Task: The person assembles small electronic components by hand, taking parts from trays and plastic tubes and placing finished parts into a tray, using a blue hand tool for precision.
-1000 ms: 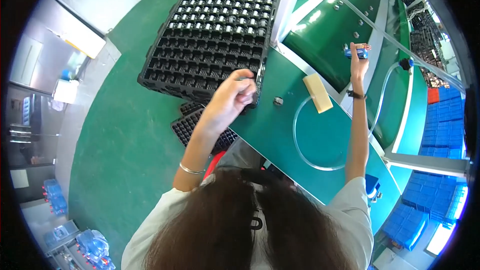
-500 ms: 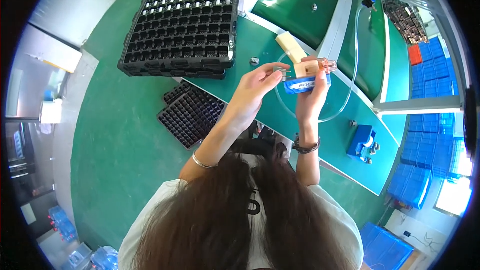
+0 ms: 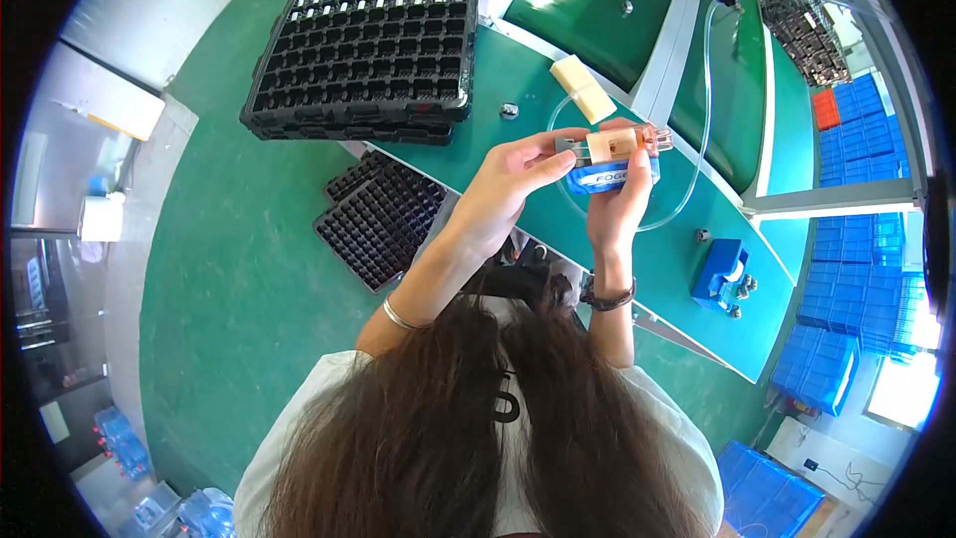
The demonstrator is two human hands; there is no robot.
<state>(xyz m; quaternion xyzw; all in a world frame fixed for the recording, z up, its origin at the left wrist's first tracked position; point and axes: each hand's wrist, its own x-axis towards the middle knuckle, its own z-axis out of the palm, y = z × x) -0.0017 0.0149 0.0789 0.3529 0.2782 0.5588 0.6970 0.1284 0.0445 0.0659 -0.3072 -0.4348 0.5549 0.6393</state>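
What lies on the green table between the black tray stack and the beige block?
In the head view, a small metal part lies between the black tray stack and the beige block on the green table.

Green floor (image 3: pixel 229 279), stacked blue crates (image 3: pixel 856 269)

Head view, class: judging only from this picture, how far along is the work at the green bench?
Done: nothing finished shows. In hand: the left hand and right hand hold a small clear part with an orange core against a blue tool. Left: the black compartment tray has filled far rows and empty near ones.
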